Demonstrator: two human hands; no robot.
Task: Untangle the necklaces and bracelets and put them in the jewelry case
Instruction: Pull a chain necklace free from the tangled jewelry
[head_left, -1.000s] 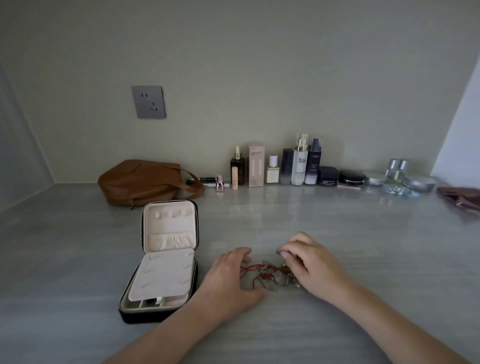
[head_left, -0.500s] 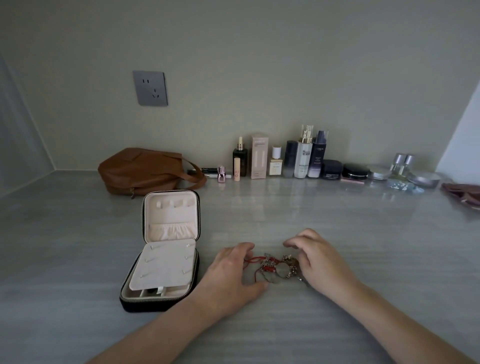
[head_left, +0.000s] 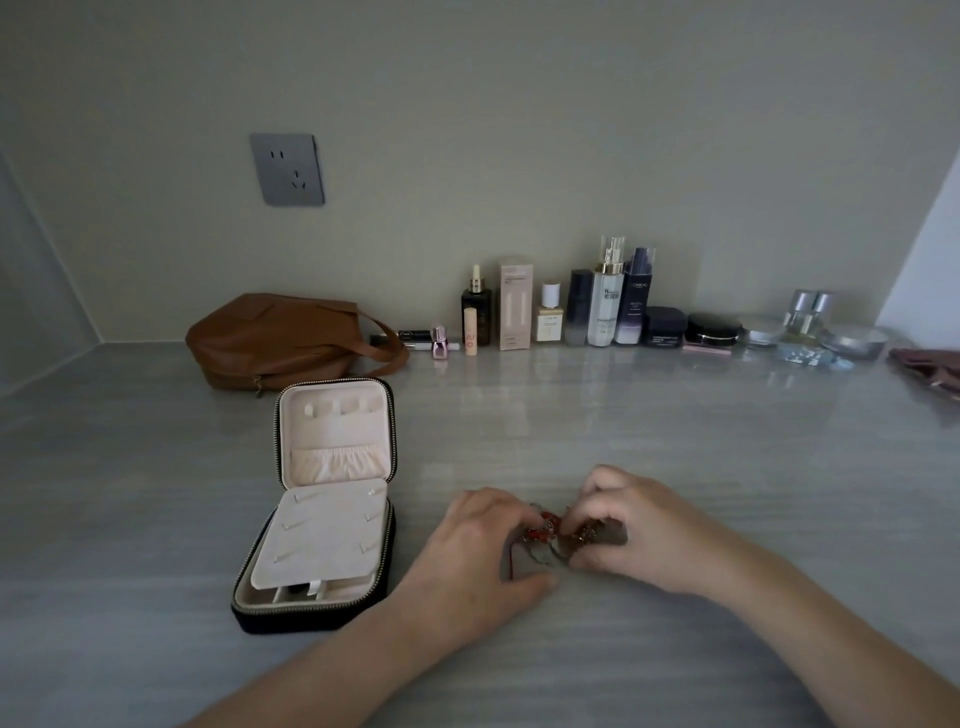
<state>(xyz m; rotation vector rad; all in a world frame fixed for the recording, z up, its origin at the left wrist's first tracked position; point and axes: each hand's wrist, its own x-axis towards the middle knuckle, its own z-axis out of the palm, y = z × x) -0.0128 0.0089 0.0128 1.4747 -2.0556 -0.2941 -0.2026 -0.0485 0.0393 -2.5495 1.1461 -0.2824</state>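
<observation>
One black zip-round jewelry case with cream lining (head_left: 311, 618); one knot of red and silver jewelry (head_left: 549, 531), its pieces too tangled to count; two bare hands, a left hand (head_left: 480, 561) and a right hand (head_left: 649, 535). One tan leather bag (head_left: 280, 338), one grey wall socket (head_left: 287, 170) and one maroon pouch (head_left: 930, 366). On the grey counter (head_left: 675, 441) by the wall: one tall pink carton (head_left: 516, 304), three tall slim bottles (head_left: 607, 306), one brown dropper bottle (head_left: 475, 304), two silver-capped glass bottles (head_left: 810, 312), one black round compact (head_left: 712, 330).

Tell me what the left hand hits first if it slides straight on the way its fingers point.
The left hand would meet the tangle of jewelry first, right at its fingertips; beyond it, probably the right hand pinching that tangle.
</observation>
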